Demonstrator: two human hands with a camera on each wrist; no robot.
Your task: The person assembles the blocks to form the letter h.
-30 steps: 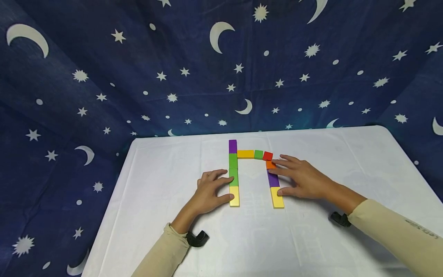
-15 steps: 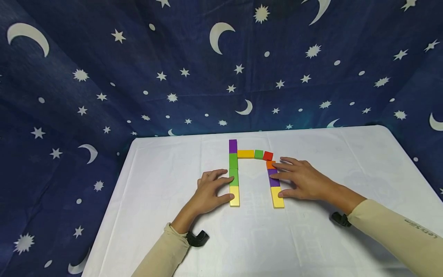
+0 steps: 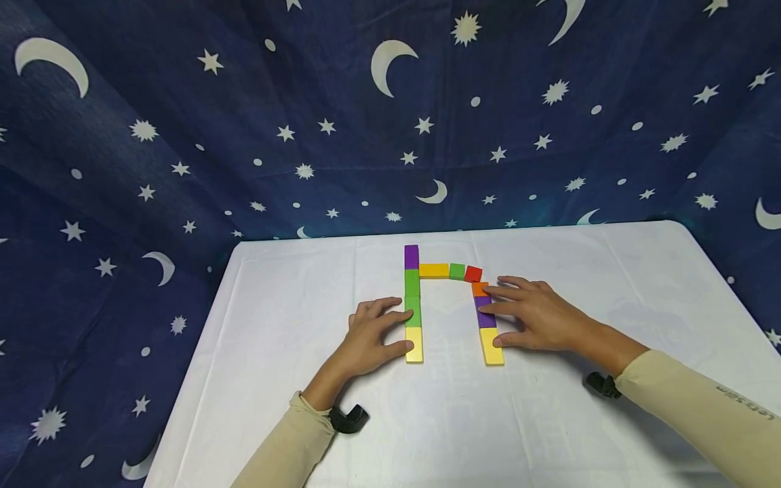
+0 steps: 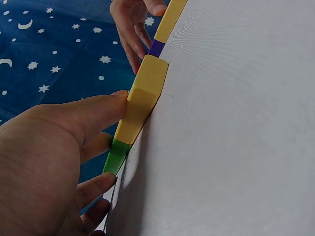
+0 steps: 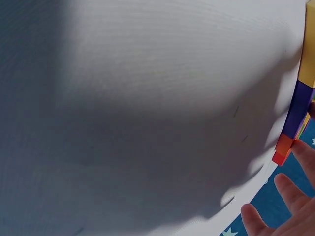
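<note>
In the head view, the left column is a purple block [image 3: 411,257], two green blocks [image 3: 412,312] and a yellow block [image 3: 414,346], laid end to end. My left hand [image 3: 367,337] rests its index finger on the lower green block and its thumb on the yellow one. The right column holds an orange block [image 3: 480,289], a dark purple block [image 3: 485,312] and a yellow block [image 3: 491,347], leaning slightly. My right hand [image 3: 543,317] touches all three with spread fingertips. Across the top run a yellow-orange block [image 3: 434,271], a small green block [image 3: 457,272] and a tilted red block [image 3: 472,274].
All the blocks lie on a white-covered table [image 3: 451,427]. Its back edge meets a dark blue curtain [image 3: 342,183] printed with moons and stars. Black wrist devices [image 3: 348,419] show under both sleeves.
Under my right hand, the right column has shifted slightly to the right. My left hand and the left column look unmoved.
</note>
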